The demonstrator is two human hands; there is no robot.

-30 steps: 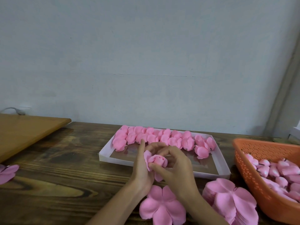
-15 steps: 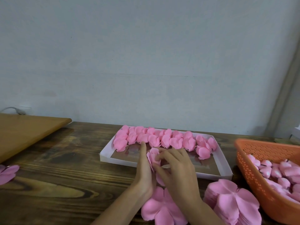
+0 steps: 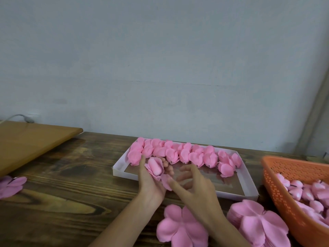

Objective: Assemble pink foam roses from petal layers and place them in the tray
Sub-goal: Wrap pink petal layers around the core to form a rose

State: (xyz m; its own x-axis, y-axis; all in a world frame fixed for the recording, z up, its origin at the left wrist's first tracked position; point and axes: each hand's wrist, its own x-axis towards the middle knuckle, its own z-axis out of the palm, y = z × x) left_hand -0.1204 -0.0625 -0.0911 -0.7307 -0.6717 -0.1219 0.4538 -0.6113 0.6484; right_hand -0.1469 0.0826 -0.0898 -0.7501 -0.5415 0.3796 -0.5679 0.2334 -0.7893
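Gently, left hand (image 3: 151, 183) cups rose (image 3: 156, 166); right hand (image 3: 198, 190) splayed

A half-wrapped pink rose (image 3: 155, 166) sat above the white tray's (image 3: 122, 172) near edge. Finished roses (image 3: 179, 155) lined its far side, and flat petal layers (image 3: 181, 229) lay nearer.

Bare tray floor (image 3: 222, 178) before rose row (image 3: 185, 154)

Dark, grainy wooden table (image 3: 71, 202) with a white tray (image 3: 122, 172) sitting toward the back and an orange basket (image 3: 277, 189) at the right edge. Up front there's one flat pink petal layer (image 3: 181, 229) right beside a stack of petal layers (image 3: 258, 223). More pink petals (image 3: 10, 186) lie far left, near a lighter brown board (image 3: 26, 145).
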